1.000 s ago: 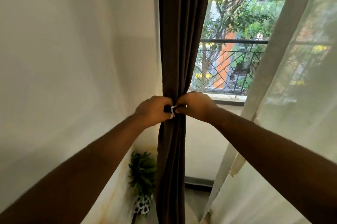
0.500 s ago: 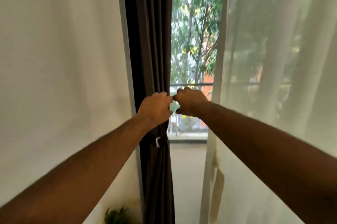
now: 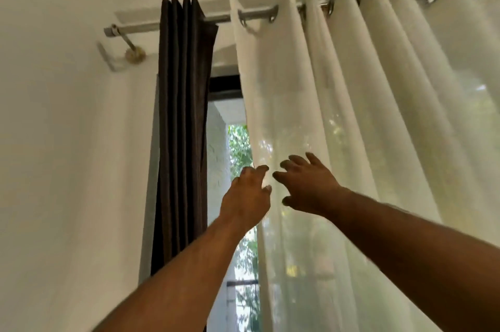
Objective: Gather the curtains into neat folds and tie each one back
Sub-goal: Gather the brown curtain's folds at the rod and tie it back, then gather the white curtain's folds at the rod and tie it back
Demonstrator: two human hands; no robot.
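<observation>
A dark brown curtain [image 3: 182,120] hangs bunched into narrow folds at the left end of the metal rod [image 3: 140,29]. To its right a sheer cream curtain [image 3: 365,128] hangs spread out in wide folds on metal eyelets. My left hand [image 3: 247,196] is raised at the cream curtain's left edge, fingers loosely bent, gripping nothing that I can see. My right hand [image 3: 305,183] is raised in front of the sheer fabric with its fingers spread, holding nothing. The brown curtain's tie is below the view.
A white wall [image 3: 67,155] fills the left side. The rod's bracket [image 3: 130,54] is fixed to it near the ceiling. Between the two curtains a strip of window [image 3: 240,147] shows green trees outside.
Both hands let go of the brown curtain's tie, rose and moved right to the sheer cream curtain. The view tilted up to the rod.
</observation>
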